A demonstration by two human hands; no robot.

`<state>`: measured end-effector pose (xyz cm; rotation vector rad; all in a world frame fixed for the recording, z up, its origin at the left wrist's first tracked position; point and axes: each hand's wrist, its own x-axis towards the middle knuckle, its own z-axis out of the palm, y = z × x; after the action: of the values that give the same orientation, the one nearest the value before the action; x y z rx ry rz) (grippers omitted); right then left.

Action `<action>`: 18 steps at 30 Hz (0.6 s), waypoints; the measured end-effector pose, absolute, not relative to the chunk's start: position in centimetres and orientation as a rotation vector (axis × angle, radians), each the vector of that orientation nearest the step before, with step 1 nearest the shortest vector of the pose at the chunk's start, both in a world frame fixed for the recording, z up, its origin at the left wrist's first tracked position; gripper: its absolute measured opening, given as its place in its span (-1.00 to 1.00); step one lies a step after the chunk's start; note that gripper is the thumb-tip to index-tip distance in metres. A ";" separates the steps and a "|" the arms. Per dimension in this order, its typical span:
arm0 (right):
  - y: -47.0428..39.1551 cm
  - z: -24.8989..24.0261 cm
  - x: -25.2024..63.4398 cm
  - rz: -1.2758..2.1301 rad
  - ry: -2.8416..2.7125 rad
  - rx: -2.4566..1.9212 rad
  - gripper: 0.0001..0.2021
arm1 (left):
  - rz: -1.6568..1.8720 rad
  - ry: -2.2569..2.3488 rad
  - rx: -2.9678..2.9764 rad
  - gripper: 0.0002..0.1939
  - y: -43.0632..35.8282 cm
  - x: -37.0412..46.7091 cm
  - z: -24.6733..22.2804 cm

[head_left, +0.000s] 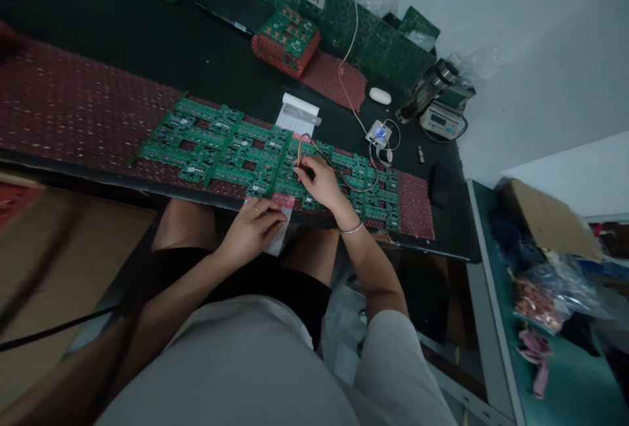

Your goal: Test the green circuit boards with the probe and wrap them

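Note:
A row of green circuit boards (260, 160) lies on red bubble wrap (88, 95) along the dark table's near edge. Over the boards right of the middle, my right hand (318, 180) pinches the end of a thin multi-wire cable (301, 144). The cable loops right to a small white device (379, 132) with a blue light. My left hand (253, 228) rests at the table's front edge, beside the boards, its fingers bent together near a pale strip (281, 232); whether it grips anything is hidden.
Behind the boards are a wrapped board stack (287, 39), a paper roll (299, 105), a pen (240, 27) and a white oval object (380, 96). A glass bottle (426, 90) and a scale (442, 121) stand back right. Plastic bags (545, 295) lie on the right-hand table.

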<state>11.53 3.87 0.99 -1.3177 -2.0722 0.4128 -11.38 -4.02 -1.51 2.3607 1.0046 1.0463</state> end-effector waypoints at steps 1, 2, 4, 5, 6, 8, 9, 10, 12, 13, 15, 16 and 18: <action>3.9 1.0 11.5 0.409 -2.070 -1.317 -0.80 | 1.042 1.002 2.360 -0.75 -4.0 -11.4 -1.5; 3.9 1.0 11.5 0.407 -2.069 -1.316 -0.80 | 1.029 1.007 2.357 -0.74 -4.0 -11.4 -1.5; 3.9 0.9 11.5 0.405 -2.070 -1.316 -0.81 | 0.991 1.034 2.342 -0.75 -4.0 -11.3 -1.6; 3.9 0.9 11.5 0.405 -2.072 -1.318 -0.81 | 0.977 1.048 2.331 -0.76 -4.0 -11.3 -1.6; 3.9 0.8 11.5 0.403 -2.075 -1.321 -0.80 | 0.972 1.054 2.322 -0.77 -3.9 -11.3 -1.7; 3.9 0.8 11.5 0.398 -2.079 -1.329 -0.80 | 0.972 1.035 2.319 -0.78 -3.8 -11.4 -1.6; 3.9 0.8 11.5 0.394 -2.081 -1.333 -0.80 | 0.968 1.017 2.325 -0.79 -3.7 -11.5 -1.5; 3.9 0.8 11.5 0.391 -2.083 -1.336 -0.80 | 0.962 0.997 2.334 -0.79 -3.7 -11.5 -1.4; 3.9 0.8 11.5 0.385 -2.088 -1.344 -0.80 | 0.949 0.971 2.348 -0.79 -3.6 -11.6 -1.2; 3.9 0.8 11.5 0.384 -2.089 -1.347 -0.80 | 0.950 0.966 2.350 -0.79 -3.6 -11.7 -1.2; 3.9 0.8 11.5 0.384 -2.087 -1.344 -0.80 | 0.977 0.954 2.346 -0.78 -3.5 -11.7 -1.3; 3.9 0.9 11.5 0.382 -2.082 -1.337 -0.80 | 0.996 0.948 2.341 -0.78 -3.5 -11.7 -1.4; 3.8 0.9 11.4 0.374 -2.075 -1.320 -0.79 | 1.034 0.942 2.331 -0.77 -3.4 -11.6 -1.8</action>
<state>11.45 3.80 0.85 -1.3196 -2.0754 0.3741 -11.61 -3.40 -1.75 2.3306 0.9420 1.0341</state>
